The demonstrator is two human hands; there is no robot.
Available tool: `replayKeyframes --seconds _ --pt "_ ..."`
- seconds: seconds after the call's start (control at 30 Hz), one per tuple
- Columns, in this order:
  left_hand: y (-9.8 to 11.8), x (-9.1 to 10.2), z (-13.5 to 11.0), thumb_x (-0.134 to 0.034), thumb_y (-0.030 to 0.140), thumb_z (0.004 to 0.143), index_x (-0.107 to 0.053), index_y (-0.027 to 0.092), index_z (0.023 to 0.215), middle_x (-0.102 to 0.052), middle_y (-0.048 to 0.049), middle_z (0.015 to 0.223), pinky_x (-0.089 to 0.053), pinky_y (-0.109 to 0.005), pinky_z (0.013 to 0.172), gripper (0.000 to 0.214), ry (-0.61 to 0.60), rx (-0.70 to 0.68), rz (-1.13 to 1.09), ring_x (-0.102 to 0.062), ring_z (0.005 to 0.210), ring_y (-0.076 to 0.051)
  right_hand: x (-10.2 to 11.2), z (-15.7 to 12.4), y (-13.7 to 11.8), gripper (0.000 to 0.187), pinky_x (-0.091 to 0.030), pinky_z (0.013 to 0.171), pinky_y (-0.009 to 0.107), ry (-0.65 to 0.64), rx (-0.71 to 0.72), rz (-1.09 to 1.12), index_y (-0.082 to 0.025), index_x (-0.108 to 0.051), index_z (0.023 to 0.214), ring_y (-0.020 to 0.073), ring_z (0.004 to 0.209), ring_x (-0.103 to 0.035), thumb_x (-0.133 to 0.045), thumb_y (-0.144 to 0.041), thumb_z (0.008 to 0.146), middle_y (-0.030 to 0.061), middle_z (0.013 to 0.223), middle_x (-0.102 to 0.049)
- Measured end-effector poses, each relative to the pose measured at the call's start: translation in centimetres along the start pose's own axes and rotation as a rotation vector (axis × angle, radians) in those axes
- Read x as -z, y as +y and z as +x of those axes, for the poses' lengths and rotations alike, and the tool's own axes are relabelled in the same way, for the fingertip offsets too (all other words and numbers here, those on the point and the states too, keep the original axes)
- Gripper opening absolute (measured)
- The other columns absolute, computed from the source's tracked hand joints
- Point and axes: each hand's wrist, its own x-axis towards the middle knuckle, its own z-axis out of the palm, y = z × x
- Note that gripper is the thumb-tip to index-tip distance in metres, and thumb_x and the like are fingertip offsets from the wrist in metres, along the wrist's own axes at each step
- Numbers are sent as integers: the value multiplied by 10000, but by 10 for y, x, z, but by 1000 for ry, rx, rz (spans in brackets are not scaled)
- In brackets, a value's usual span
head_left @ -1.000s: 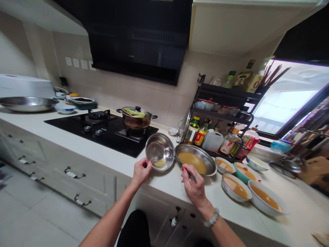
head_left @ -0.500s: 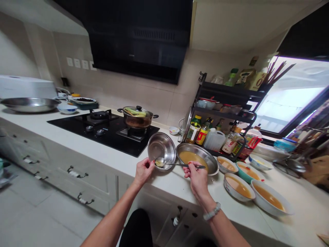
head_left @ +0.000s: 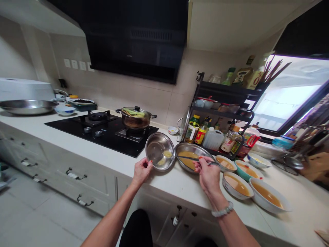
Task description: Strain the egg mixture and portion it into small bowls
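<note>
My left hand [head_left: 142, 171] pinches the near rim of a shiny metal bowl [head_left: 155, 148], tilted with its open side toward me. A little yellowish liquid lies low in that bowl. My right hand [head_left: 209, 176] is closed around the dark handle of a ladle [head_left: 187, 157]. The ladle's head is inside the tilted bowl, near its right side, with yellowish liquid in it. Beneath the ladle's handle stands a wider metal basin [head_left: 199, 148], partly filled with light brown liquid.
Right of the basin stand several bowls of brown liquid, among them a green bowl [head_left: 247, 175] and a large white bowl [head_left: 279, 207]. A black rack [head_left: 223, 113] with bottles stands behind. On the black stove [head_left: 110, 139] sits a lidded pot [head_left: 136, 120].
The ladle's head has moved right and up inside the tilted bowl, away from my left fingers. My right hand has shifted right with the handle. My left hand keeps hold of the rim.
</note>
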Motion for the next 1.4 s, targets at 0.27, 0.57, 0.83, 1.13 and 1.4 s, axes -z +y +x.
replayKeyframes --seconds 0.27,0.57,0.83,1.13,1.4 --pt "-1 -1 1 -552 326 736 -382 219 528 -403 78 408 -285 -203 425 289 10 17 15 -368 392 -77 26 18 -19 353 -397 327 183 68 94 -41 -178 -547 798 139 418 -578 -761 -333 563 -25 493 -600" --pt "-4 -1 1 -549 326 743 -386 221 525 -408 70 400 -287 -211 421 291 8 19 26 -371 384 -82 58 30 -25 321 -446 371 213 140 208 -227 -159 -558 812 131 403 -564 -719 -377 640 7 518 -636" --pt "-6 -1 1 -558 325 731 -387 215 518 -410 77 400 -294 -194 420 295 13 17 22 -375 389 -75 81 17 -16 227 -497 441 278 -127 548 -635 -185 -652 912 148 483 -585 -575 -374 812 29 669 -636" --pt "-2 -1 0 -557 340 738 -387 213 524 -406 77 411 -298 -192 421 301 4 -2 25 -375 393 -74 51 -16 -21 144 -515 450 290 -228 601 -477 -228 -678 919 135 494 -568 -605 -304 821 19 731 -638" --pt "5 -2 -4 -559 324 742 -367 210 515 -363 71 450 -286 -199 449 319 -27 -74 44 -334 441 -74 10 -35 21 149 -516 425 246 -423 491 -506 -213 -652 935 110 448 -567 -570 -304 851 -3 679 -619"
